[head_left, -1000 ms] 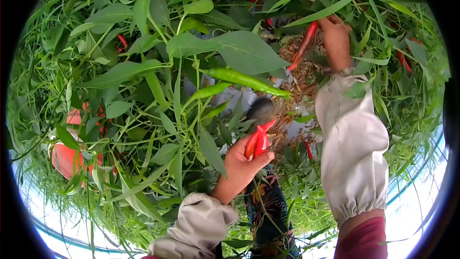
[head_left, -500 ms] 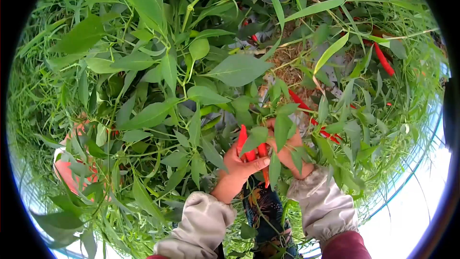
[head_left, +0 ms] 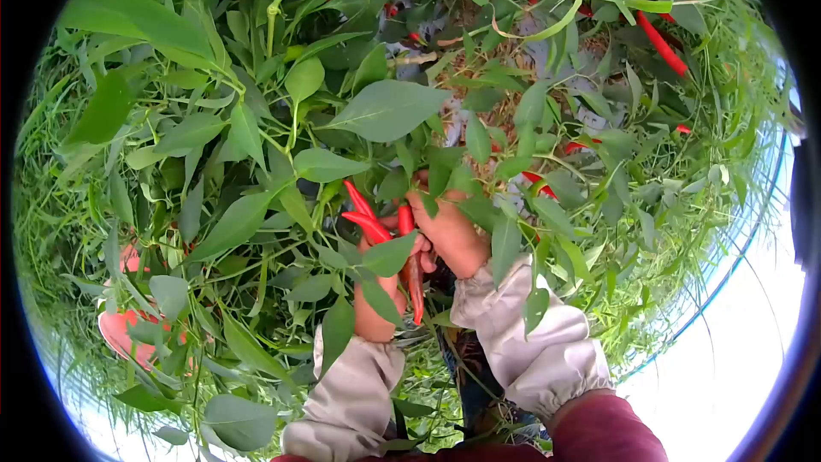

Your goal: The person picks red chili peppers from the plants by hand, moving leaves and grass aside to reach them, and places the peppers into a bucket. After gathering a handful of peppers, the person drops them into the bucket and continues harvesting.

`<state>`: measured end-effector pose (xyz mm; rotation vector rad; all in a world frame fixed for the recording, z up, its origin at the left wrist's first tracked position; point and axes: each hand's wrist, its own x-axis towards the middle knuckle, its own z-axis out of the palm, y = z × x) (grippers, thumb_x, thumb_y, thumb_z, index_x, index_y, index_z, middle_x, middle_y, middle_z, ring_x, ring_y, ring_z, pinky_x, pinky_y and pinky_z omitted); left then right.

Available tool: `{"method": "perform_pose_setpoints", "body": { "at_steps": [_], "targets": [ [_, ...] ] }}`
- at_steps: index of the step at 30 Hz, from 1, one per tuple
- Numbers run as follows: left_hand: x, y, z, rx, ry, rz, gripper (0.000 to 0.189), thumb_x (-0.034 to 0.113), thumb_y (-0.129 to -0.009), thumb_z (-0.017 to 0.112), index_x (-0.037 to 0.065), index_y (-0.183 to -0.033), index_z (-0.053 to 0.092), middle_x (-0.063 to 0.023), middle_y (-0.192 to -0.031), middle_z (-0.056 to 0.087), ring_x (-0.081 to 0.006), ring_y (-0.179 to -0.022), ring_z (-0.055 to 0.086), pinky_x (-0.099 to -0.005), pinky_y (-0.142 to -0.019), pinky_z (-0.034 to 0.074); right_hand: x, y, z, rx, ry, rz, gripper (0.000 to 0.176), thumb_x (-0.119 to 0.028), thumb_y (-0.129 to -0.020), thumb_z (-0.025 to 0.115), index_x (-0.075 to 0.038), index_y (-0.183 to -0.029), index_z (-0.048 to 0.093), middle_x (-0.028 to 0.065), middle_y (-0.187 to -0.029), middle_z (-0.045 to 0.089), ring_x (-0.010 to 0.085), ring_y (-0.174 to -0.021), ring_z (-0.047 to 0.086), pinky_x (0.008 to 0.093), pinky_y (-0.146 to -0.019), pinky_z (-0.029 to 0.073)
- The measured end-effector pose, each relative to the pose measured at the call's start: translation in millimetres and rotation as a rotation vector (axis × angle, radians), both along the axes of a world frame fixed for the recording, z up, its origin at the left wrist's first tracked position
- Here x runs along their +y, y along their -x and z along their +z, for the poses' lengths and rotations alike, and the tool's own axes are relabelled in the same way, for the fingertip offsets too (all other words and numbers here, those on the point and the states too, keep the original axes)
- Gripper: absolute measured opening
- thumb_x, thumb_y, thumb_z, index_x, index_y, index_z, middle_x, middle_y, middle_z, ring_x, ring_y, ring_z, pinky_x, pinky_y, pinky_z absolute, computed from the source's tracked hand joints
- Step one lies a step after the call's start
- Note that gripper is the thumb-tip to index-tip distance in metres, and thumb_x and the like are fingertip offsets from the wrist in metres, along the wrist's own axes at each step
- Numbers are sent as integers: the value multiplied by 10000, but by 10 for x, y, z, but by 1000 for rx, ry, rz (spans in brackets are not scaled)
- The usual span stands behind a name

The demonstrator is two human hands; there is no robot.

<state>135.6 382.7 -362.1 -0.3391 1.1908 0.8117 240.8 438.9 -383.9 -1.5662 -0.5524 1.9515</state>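
Red chillies stick out of my left hand, low in the middle among green leaves, and its fingers are wrapped round them. One long chilli hangs point down between my two hands. My right hand is beside the left one, almost touching it, with its fingers bent in toward the stems. Leaves cover its fingertips, so what they hold, if anything, is hidden. Both forearms wear pale sleeve covers.
Leafy chilli plants surround the hands. More red chillies hang at the upper right and right of centre. A pink object shows through leaves at the left. Dry straw lies on the ground beyond.
Both hands have moved left in the view, and the left hand has turned so its chillies point up and left. The plants and hanging chillies have shifted left and up.
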Motion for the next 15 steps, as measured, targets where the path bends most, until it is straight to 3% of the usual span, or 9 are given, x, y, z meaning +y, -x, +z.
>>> {"method": "perform_pose_setpoints", "body": {
  "at_steps": [2,3,5,9,12,14,15],
  "targets": [
    [-12,-18,25,17,16,67,312,129,-832,664,-6,-1074,520,-103,-794,614,-193,-595,608,-352,-553,537,81,171,-10,-593,239,280,135,-144,-858,611,-32,-787,635,94,-780,656,223,-659,629,355,-550,465],
    [-14,-13,31,48,29,140,300,123,-832,656,-2,-1068,518,-102,-793,614,-190,-580,603,-353,-544,533,71,145,-31,-590,238,280,135,-144,-858,611,-32,-787,635,94,-780,656,223,-659,629,355,-550,465],
    [15,14,-53,23,19,100,283,87,-810,650,-18,-1051,546,-101,-773,627,-198,-559,608,-322,-506,516,-8,79,-161,-755,-79,753,152,-154,-811,588,-42,-733,653,146,-843,667,324,-723,647,434,-595,490],
    [-67,36,-135,65,46,46,275,75,-804,648,-28,-1044,560,-103,-769,637,-200,-556,612,-312,-495,511,-216,110,-561,-978,-203,689,130,-151,-790,587,-70,-739,675,155,-849,666,355,-741,643,461,-617,500],
    [-68,16,-186,80,66,-5,270,66,-799,646,-35,-1039,571,-105,-766,644,-202,-554,615,-304,-486,507,-125,147,-439,-1025,-34,629,120,-164,-744,613,-73,-785,680,156,-823,656,344,-746,649,445,-624,513],
    [-102,39,-202,100,76,-37,267,59,-796,645,-40,-1035,578,-107,-764,649,-203,-553,617,-299,-481,504,-219,42,-503,-1129,-483,993,131,-152,-724,624,-59,-801,673,162,-798,646,328,-739,653,445,-618,511],
    [-101,34,-218,103,72,-49,267,59,-796,645,-40,-1035,578,-107,-764,649,-203,-553,617,-299,-481,504,-271,24,-581,-1130,-479,979,131,-152,-724,624,-59,-801,673,162,-798,646,328,-739,653,445,-618,511]
  ]
}}
